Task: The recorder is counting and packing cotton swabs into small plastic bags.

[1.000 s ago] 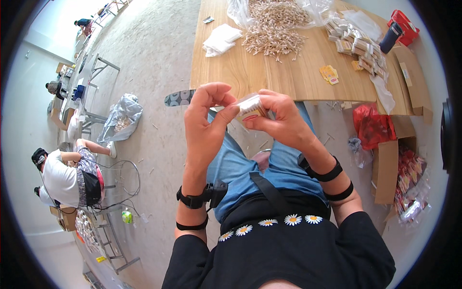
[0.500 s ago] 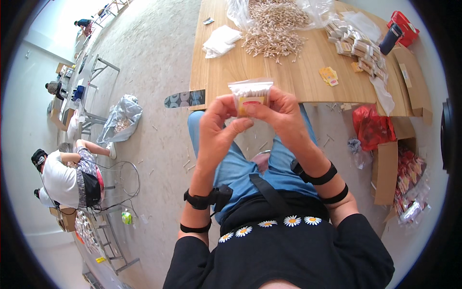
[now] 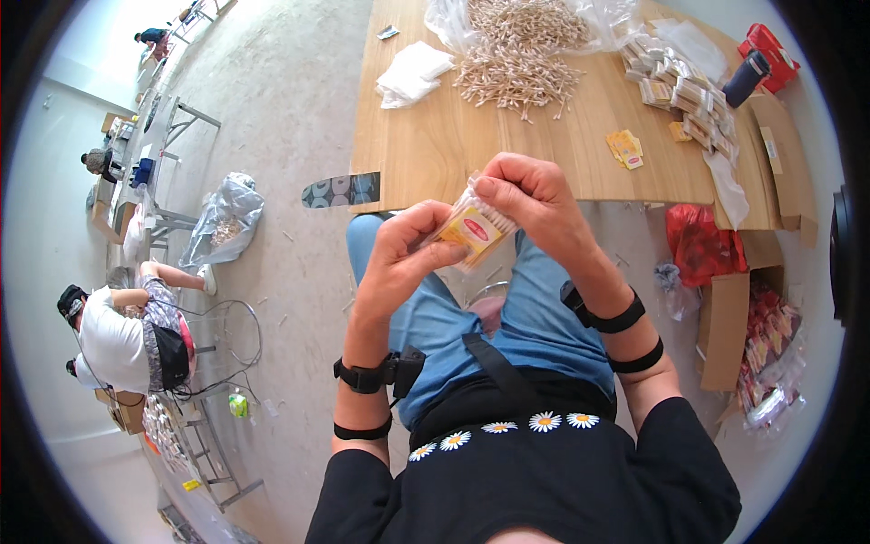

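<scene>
Both my hands hold a small clear plastic bag of cotton swabs (image 3: 478, 230) with a yellow card inside, tilted above my lap near the table's front edge. My left hand (image 3: 408, 249) pinches its lower left side, thumb across the front. My right hand (image 3: 530, 199) grips the top corner, fingers curled and thumb pressed on the edge. Beyond them, a large heap of loose cotton swabs (image 3: 517, 77) lies on the wooden table (image 3: 417, 150). A stack of clear empty bags (image 3: 414, 72) is left of the heap. Several yellow cards (image 3: 625, 149) lie to the right.
Filled swab packs (image 3: 693, 100) are piled at the table's right, beside a dark bottle (image 3: 747, 78) and a red container (image 3: 770, 56). An open carton (image 3: 722, 331) and red bag (image 3: 700, 245) sit below. Co-workers, including a person in white (image 3: 113, 331), are at the left.
The swab bag has turned from upright to tilted and come slightly lower. My right hand has moved from its front and side up to the top corner.
</scene>
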